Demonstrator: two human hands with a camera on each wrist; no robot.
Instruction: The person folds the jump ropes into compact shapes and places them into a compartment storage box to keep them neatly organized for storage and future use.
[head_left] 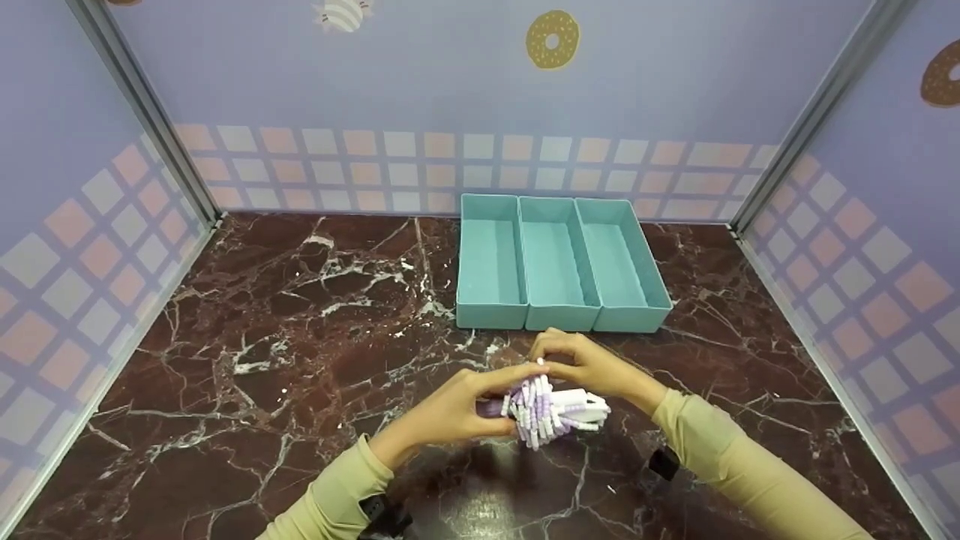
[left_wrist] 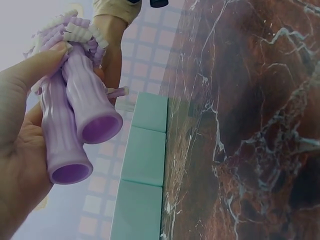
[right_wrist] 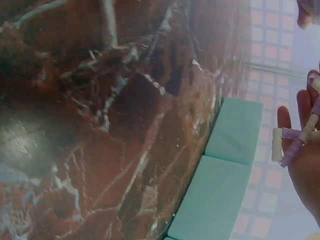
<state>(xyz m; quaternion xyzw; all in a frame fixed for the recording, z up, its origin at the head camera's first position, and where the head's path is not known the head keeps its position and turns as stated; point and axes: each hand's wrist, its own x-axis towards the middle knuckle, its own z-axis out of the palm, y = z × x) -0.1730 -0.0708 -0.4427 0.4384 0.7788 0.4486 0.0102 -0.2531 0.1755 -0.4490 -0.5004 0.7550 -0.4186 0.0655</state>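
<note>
A beaded jump rope with white and lilac beads is bundled low above the table, slightly right of centre in the head view. My left hand grips it, thumb and fingers around the bundle. In the left wrist view, two ribbed purple handles hang side by side from that grip, their hollow ends facing the camera. My right hand pinches a beaded strand at the top of the bundle, near the left fingertips. At the right wrist view's edge, beads lie by the right fingers; that hand is partly cut off.
Behind the hands stands a teal organizer with three long compartments, near the back wall. The table is dark red marble with white veins. Patterned panels enclose its back and sides.
</note>
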